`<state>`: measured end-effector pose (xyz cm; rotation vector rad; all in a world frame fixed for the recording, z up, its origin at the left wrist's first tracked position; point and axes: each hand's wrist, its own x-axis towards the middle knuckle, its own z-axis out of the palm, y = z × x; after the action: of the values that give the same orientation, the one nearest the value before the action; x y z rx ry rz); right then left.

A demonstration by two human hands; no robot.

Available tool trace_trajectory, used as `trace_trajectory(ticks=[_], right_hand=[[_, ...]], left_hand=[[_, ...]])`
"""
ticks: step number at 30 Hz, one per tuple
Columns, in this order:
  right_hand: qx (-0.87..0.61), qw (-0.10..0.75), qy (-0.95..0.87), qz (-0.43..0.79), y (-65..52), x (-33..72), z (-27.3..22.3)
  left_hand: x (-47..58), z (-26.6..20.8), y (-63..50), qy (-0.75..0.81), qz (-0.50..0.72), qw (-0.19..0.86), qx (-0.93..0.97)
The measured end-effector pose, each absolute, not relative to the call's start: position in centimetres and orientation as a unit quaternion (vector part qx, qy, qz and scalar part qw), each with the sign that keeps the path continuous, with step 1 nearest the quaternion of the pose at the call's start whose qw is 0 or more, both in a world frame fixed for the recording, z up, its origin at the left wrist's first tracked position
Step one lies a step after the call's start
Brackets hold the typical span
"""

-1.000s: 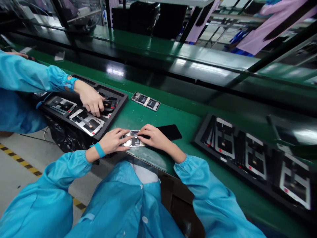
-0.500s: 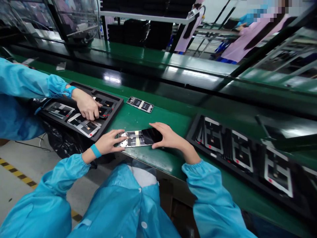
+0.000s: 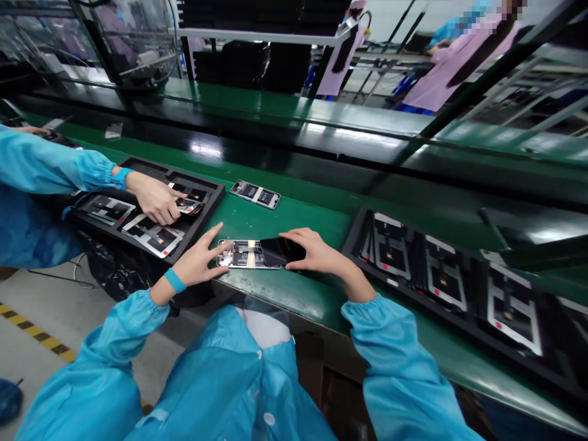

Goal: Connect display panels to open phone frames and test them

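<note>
An opened smartphone body (image 3: 241, 256) lies on the green bench, its inner parts showing and a pale strip across it. My left hand (image 3: 198, 260) grips its left end, the thumb by the near edge, one finger over the inner parts and another raised beyond the far edge. Between the thumb and fingers of my right hand (image 3: 315, 252) is a glossy black screen panel (image 3: 279, 252). The panel lies over the right end of the phone body, slightly askew to it. Whether the two are joined by a cable is hard to see.
Another opened phone (image 3: 255, 194) lies beyond on the bench. A black tray (image 3: 212, 205) with screen panels stands left, a co-worker's hand (image 3: 156, 196) reaching into it. On the right, a second black tray (image 3: 353, 236) holds stacked panels. A dark rail (image 3: 294, 160) runs behind.
A finger of my left hand has lifted and spread away from the phone's far edge. My right hand still holds the screen panel. The co-worker's hand has shifted slightly over the left tray.
</note>
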<state>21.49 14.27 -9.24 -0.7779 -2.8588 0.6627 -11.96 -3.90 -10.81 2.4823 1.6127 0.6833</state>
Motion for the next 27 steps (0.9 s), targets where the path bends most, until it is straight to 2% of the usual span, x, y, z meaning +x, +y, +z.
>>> trace_trajectory(ticks=[6,9,14,23,27], right_hand=[[-0.261,0.078,-0.935,0.227,13.5,21.8,-9.5],[-0.256,0.092,-0.933,0.235,13.1,22.0,-9.7],[-0.255,0.114,-0.929,0.243,11.9,22.1,-9.6],[-0.269,0.145,-0.916,0.261,10.6,23.3,-10.3],[-0.356,0.182,-0.896,0.194,8.5,22.7,-10.4]], left_hand=[[-10.3,-11.1,-0.8,0.511,0.189,0.136,0.828],[-9.7,-11.4,0.4,0.475,0.209,0.178,0.836],[-9.9,-11.1,0.7,0.463,0.224,0.194,0.835],[-7.4,-10.8,0.1,0.508,0.173,0.086,0.839],[-6.1,-11.1,0.3,0.506,0.173,0.047,0.844]])
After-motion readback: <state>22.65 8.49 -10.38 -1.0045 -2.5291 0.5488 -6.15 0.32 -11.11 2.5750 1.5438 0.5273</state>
